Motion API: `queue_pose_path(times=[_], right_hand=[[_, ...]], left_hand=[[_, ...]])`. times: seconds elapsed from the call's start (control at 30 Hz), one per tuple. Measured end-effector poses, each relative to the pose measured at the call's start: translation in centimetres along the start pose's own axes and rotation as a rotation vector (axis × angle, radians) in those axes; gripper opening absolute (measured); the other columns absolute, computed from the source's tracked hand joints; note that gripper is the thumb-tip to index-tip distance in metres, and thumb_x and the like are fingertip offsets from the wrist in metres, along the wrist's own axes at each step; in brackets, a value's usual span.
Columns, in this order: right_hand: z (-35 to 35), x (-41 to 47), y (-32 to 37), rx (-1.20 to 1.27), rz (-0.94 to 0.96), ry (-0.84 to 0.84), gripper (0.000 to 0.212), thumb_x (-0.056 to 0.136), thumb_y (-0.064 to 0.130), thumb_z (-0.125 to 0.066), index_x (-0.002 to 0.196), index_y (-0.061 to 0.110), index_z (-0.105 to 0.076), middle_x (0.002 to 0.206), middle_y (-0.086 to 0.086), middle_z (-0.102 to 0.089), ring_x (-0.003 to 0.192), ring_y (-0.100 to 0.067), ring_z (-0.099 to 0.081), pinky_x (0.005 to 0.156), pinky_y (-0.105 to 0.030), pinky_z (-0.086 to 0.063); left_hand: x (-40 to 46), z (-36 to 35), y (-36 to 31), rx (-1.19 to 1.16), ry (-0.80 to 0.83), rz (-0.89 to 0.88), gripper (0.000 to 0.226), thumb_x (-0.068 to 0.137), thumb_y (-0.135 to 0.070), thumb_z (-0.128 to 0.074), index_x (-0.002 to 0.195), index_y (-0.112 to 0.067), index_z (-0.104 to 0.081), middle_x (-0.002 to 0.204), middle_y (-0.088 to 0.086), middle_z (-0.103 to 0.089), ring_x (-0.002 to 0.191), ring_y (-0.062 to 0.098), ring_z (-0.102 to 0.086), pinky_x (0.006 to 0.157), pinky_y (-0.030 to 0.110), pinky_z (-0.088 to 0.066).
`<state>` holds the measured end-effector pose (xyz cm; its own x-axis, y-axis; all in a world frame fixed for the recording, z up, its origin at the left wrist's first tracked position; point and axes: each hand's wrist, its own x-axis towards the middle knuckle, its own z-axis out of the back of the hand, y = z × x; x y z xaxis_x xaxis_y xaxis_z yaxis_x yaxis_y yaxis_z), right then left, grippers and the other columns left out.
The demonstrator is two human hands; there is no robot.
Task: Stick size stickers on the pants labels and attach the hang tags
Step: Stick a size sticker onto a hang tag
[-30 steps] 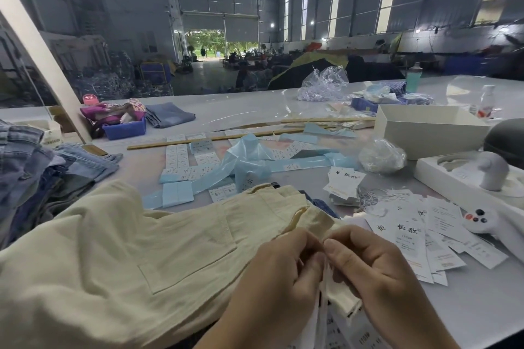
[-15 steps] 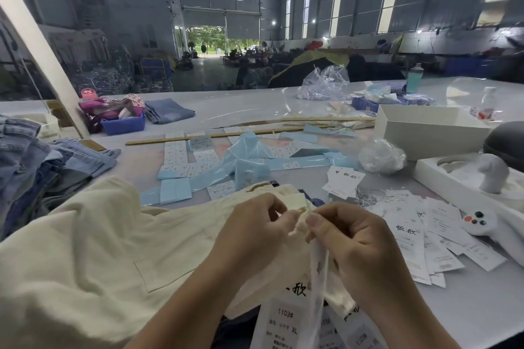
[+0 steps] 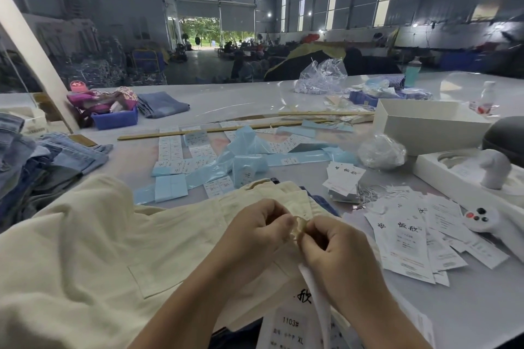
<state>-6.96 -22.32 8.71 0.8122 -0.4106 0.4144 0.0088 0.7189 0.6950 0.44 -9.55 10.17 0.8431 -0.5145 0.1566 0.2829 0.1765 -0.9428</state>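
Observation:
Cream pants (image 3: pixel 93 249) lie across the table in front of me. My left hand (image 3: pixel 255 229) and my right hand (image 3: pixel 331 244) meet above the waistband and pinch a small cream loop of the pants (image 3: pixel 300 226) between their fingertips. White hang tags (image 3: pixel 295 317) printed "1103#" and "XL" dangle below my right hand. Sheets of size stickers (image 3: pixel 184 153) on blue backing lie beyond the pants. A loose spread of white hang tags (image 3: pixel 408 238) lies to the right.
Folded jeans (image 3: pixel 42 161) are stacked at the left. A blue bin (image 3: pixel 114 119), a wooden stick (image 3: pixel 198 131), an open white box (image 3: pixel 428 119), a clear plastic bag (image 3: pixel 381 151) and a white tray with a controller (image 3: pixel 479 218) stand around the table.
Both hands rose from the near edge toward the waistband and closed on the cream loop. The hang tags came into view hanging beneath my right hand.

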Motion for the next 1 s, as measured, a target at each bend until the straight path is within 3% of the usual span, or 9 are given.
queue_pose_path(times=[0.1,0.23,0.37,0.47,0.6,0.73,0.83,0.93,1.0], right_hand=[[-0.5,-0.5,0.6,-0.124,0.038,-0.052,0.022,0.084,0.021,-0.067,0.064,0.021,-0.057,0.047,0.011,-0.042,0.056,-0.007,-0.047,0.052,-0.011,-0.035],[-1.3,-0.8,0.9,-0.115,0.048,-0.069,0.020,0.084,0.015,-0.064,0.067,0.023,-0.057,0.051,0.012,-0.044,0.056,-0.010,-0.044,0.052,-0.024,-0.032],[-1.4,-0.7,0.7,-0.096,0.049,-0.099,0.012,0.083,0.013,-0.067,0.075,0.022,-0.067,0.057,0.008,-0.058,0.061,-0.011,-0.054,0.055,-0.021,-0.040],[-1.4,-0.8,0.7,-0.077,0.068,-0.139,0.016,0.079,0.010,-0.072,0.076,0.025,-0.068,0.058,0.011,-0.060,0.071,-0.007,-0.057,0.058,-0.008,-0.038],[-1.1,-0.7,0.7,-0.072,0.060,-0.102,0.016,0.080,0.014,-0.073,0.070,0.027,-0.069,0.065,0.017,-0.063,0.071,0.000,-0.057,0.057,-0.008,-0.039],[0.0,-0.7,1.0,0.200,-0.038,-0.084,0.011,0.081,0.020,-0.074,0.077,0.030,-0.076,0.070,0.019,-0.069,0.067,-0.001,-0.064,0.058,-0.010,-0.045],[1.1,-1.0,0.6,0.378,-0.124,-0.089,0.026,0.081,0.010,-0.069,0.083,0.036,-0.073,0.069,0.003,-0.069,0.059,-0.019,-0.062,0.054,-0.032,-0.052],[1.8,-1.5,0.4,0.537,-0.161,-0.018,0.039,0.080,-0.007,-0.060,0.083,0.029,-0.074,0.069,-0.004,-0.067,0.056,-0.013,-0.058,0.049,-0.025,-0.047],[2.2,-1.6,0.5,0.648,-0.151,0.039,0.037,0.079,-0.010,-0.057,0.081,0.022,-0.075,0.068,-0.001,-0.066,0.054,-0.007,-0.057,0.048,-0.018,-0.045]], left_hand=[[-0.2,0.1,0.0,0.037,0.052,-0.032,0.016,0.094,-0.015,-0.061,0.081,-0.018,-0.069,0.067,-0.009,-0.063,0.064,0.003,-0.053,0.060,0.017,-0.041],[-0.4,0.7,0.0,-0.234,0.131,0.059,0.021,0.096,-0.001,-0.053,0.085,-0.007,-0.070,0.069,0.001,-0.062,0.064,0.006,-0.054,0.061,0.015,-0.042],[-0.6,0.1,0.3,-0.115,0.015,0.014,0.030,0.091,0.007,-0.053,0.086,-0.016,-0.071,0.061,-0.014,-0.061,0.056,-0.003,-0.052,0.056,0.008,-0.039],[-0.7,-0.2,0.6,-0.012,-0.044,-0.022,0.023,0.093,-0.008,-0.062,0.090,-0.027,-0.073,0.066,-0.021,-0.064,0.060,-0.007,-0.055,0.059,0.006,-0.040],[-0.7,0.6,0.7,0.034,-0.016,-0.024,0.016,0.090,-0.011,-0.067,0.082,-0.023,-0.074,0.057,-0.018,-0.061,0.054,-0.006,-0.051,0.053,0.006,-0.036],[-1.0,0.9,0.6,-0.104,-0.024,0.063,0.020,0.092,-0.010,-0.060,0.077,-0.019,-0.070,0.051,-0.011,-0.053,0.044,0.001,-0.041,0.042,0.013,-0.032],[-1.1,1.2,0.7,-0.324,-0.091,0.147,0.027,0.094,-0.005,-0.053,0.074,-0.017,-0.066,0.062,0.006,-0.054,0.046,0.009,-0.040,0.039,0.019,-0.029],[-1.5,1.1,0.2,-0.414,-0.089,0.051,0.024,0.097,-0.003,-0.049,0.079,-0.007,-0.065,0.061,0.015,-0.051,0.041,0.011,-0.036,0.038,0.016,-0.030],[-1.7,0.9,-0.4,-0.447,-0.081,-0.021,0.019,0.099,-0.002,-0.046,0.087,0.002,-0.061,0.052,0.001,-0.056,0.035,0.005,-0.034,0.036,0.013,-0.033]])
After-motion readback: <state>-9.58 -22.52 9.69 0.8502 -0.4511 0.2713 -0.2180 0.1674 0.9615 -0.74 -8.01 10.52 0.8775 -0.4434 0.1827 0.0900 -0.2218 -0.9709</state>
